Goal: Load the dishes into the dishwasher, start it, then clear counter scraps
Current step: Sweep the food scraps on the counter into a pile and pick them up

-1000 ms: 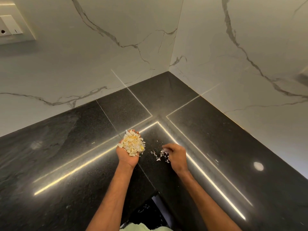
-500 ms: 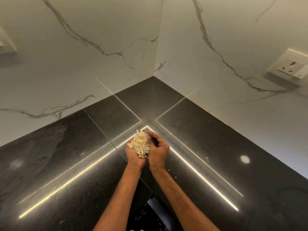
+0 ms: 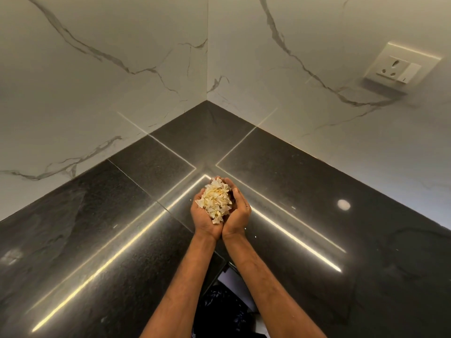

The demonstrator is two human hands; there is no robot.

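Just above the counter (image 3: pixel 97 228), the left hand (image 3: pixel 203 217) and right hand (image 3: pixel 240 211) press together, each grip curled like half a bowl around the pale scraps (image 3: pixel 216 202), likely so no bits drop onto it.

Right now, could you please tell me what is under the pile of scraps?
The left hand and right hand, cupped together, hold the scraps over the black counter. The pile hides their palms.
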